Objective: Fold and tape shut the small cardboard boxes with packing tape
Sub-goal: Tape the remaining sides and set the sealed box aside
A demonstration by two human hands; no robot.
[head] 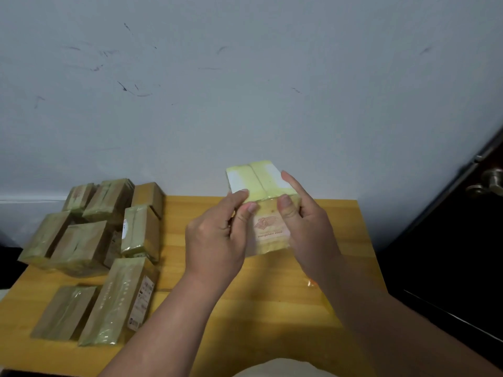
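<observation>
Both arms reach out over the wood table (272, 295). Big pile of taped boxes (109, 240) sits at my left, well apart from my hands. Box (261, 183) I'm doing is up off the table, btwn both hands. Left hand (217, 240) pinches its near edge. Right hand (307, 229) holds the other side w/ thumb pressing, pointer finger straight. I think I'm rubbing tape flat; next, set it w/ the pile.

A wooden table (272, 308) fills the lower middle. A scuffed pale wall (245, 91) rises at twelve o'clock. At three o'clock, a dark door (449, 254) with a metal knob (490, 183).
</observation>
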